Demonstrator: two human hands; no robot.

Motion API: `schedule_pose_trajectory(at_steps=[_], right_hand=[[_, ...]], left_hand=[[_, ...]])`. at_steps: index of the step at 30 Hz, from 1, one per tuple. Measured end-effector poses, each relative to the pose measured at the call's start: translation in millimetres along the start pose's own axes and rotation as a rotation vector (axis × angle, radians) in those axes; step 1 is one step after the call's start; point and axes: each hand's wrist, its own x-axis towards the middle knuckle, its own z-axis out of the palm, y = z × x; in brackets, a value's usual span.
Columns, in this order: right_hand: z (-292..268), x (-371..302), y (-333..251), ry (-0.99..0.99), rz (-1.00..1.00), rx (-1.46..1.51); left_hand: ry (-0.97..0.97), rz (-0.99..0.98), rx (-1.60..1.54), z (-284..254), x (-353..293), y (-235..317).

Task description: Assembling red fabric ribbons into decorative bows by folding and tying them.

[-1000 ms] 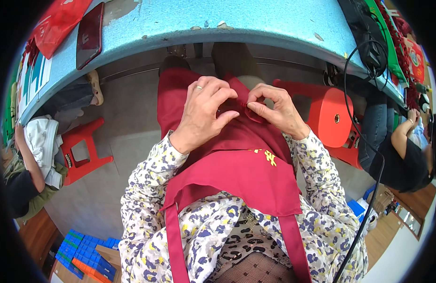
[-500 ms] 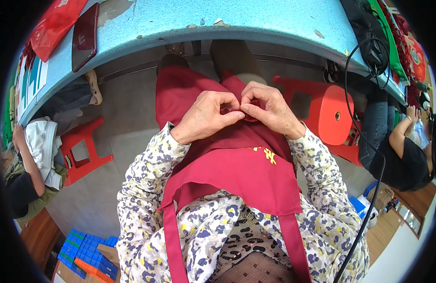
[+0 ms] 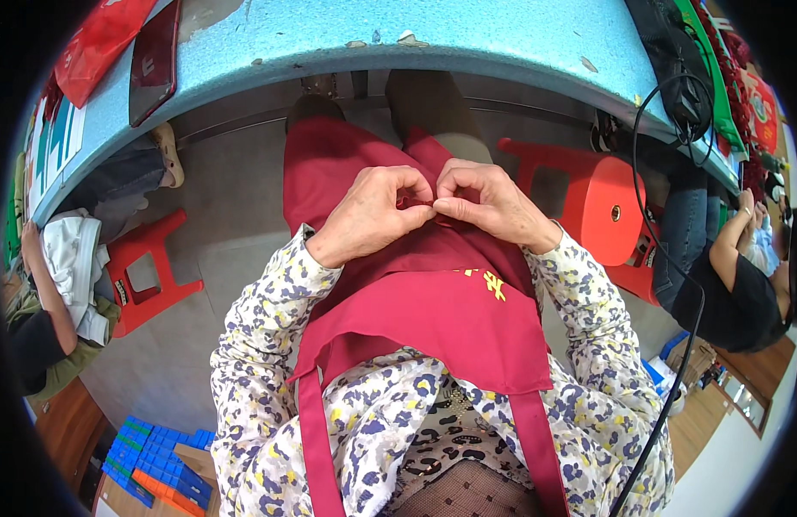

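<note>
Small dark-red piece point(image 3: 406, 203) being worked, seemingly pinched by left hand point(image 3: 366, 211), right hand point(image 3: 495, 207) over maroon cloth apron point(image 3: 424, 327); steadiness needed.

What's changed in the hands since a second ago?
The left hand curled its spread fingers toward its thumb; the right hand moved left and slightly nearer the body, so their fingertips now meet. Whether anything was newly gripped or let go is hidden. The maroon apron and red stool stayed put.
</note>
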Motion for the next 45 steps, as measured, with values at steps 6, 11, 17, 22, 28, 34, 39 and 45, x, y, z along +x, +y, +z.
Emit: schedule_pose_trajectory(at_steps=[6, 11, 17, 22, 28, 34, 39, 45], right_hand=[[1.5, 0.4, -5.2, -0.061, -0.218, -0.399], [-1.5, 9.0, -1.7, -0.132, -0.213, -0.425], [3.1, 23.2, 2.1, -0.102, -0.233, -0.267], [-6.9, 23.9, 0.5, -0.17, -0.157, -0.206], [-12.4, 3.2, -17.2, -0.186, -0.2, -0.377], [0.6, -4.2, -12.6, -0.135, -0.248, -0.523], [10.4, -8.4, -8.3, 0.004, -0.446, -0.738], [17.0, -13.3, 2.3, 0.123, -0.552, -0.898]], left_hand=[[0.016, 0.151, 0.155, -1.6, -1.1, -6.2], [-0.08, 0.045, 0.202, -5.2, 1.2, -5.3], [-0.129, 0.025, 0.122, -13.6, 5.3, -11.7], [-0.147, -0.045, -0.021, -19.4, -2.9, -4.7], [-0.077, 0.063, 0.02, -12.4, -10.9, 0.9], [0.015, 0.098, 0.068, 0.9, -18.8, 1.9], [0.073, 0.133, 0.475, -1.1, -30.4, 2.9], [0.221, 0.345, 0.717, 12.4, -32.8, -16.5]])
